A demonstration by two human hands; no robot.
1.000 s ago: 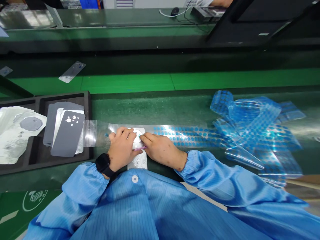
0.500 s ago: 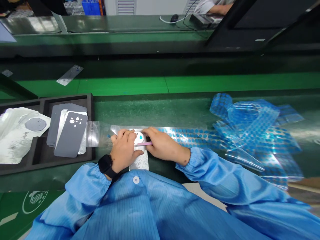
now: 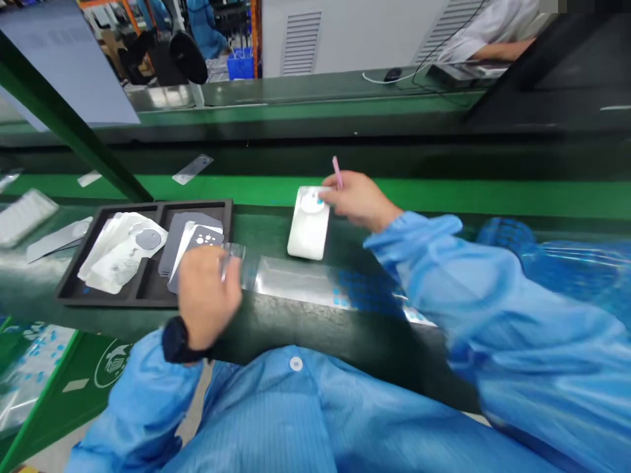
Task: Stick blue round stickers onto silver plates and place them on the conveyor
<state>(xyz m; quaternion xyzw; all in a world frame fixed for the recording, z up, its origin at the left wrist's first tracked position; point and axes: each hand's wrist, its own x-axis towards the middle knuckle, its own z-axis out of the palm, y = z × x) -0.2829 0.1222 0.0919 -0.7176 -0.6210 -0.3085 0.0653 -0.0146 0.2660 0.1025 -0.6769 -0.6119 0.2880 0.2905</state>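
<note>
We list the right hand (image 3: 359, 200) closed on a pink stylus (image 3: 336, 172), just beside the white rounded plate (image 3: 309, 222) on the bench (image 3: 261, 230); the left hand (image 3: 207, 295), blurred, near a clear film strip (image 3: 296, 279), its grip indeterminate.

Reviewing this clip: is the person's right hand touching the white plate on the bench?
Touching. The head view shows the right hand with its fingers lying over the top corner of the white plate, though the hand is slightly blurred.
</note>
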